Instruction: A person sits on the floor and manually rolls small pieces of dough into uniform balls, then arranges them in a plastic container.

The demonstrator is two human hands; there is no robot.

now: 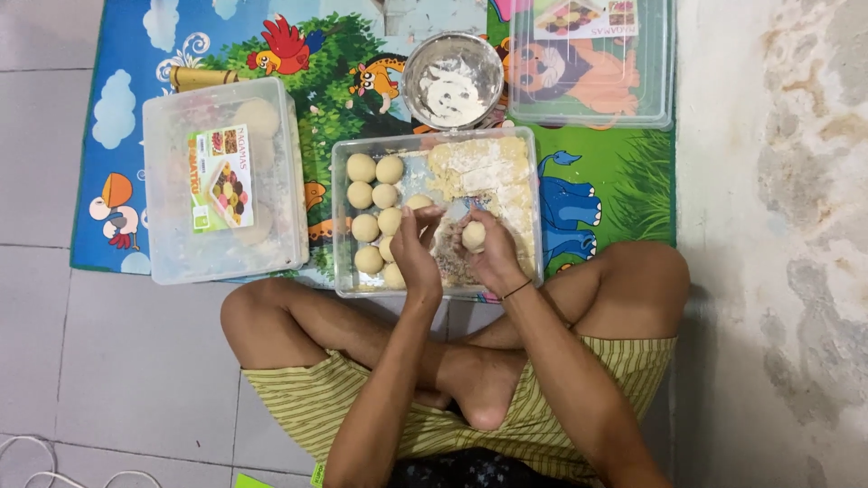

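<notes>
Pale cream dough balls [375, 212] in clear plastic tray [342, 226], crumbly off-white dough slab [493, 176] alongside; one more cream dough ball [473, 235] in right hand [493, 253], thin black wristband [516, 289] below. Blue-and-green cartoon-animal mat [597, 194], silver metal bowl [452, 79] smeared white, clear lidded box [221, 181] with green-and-yellow label. Yellow-green striped shorts [298, 393], grey floor tiles [108, 352], possibly beige-stained white wall [778, 226].

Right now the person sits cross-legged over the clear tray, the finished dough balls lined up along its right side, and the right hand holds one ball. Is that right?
Not quite. In the head view the finished dough balls sit along the left side of the clear tray, not the right; the right side holds unshaped dough. The rest stands: the right hand holds one ball, with the left hand beside it.
</notes>
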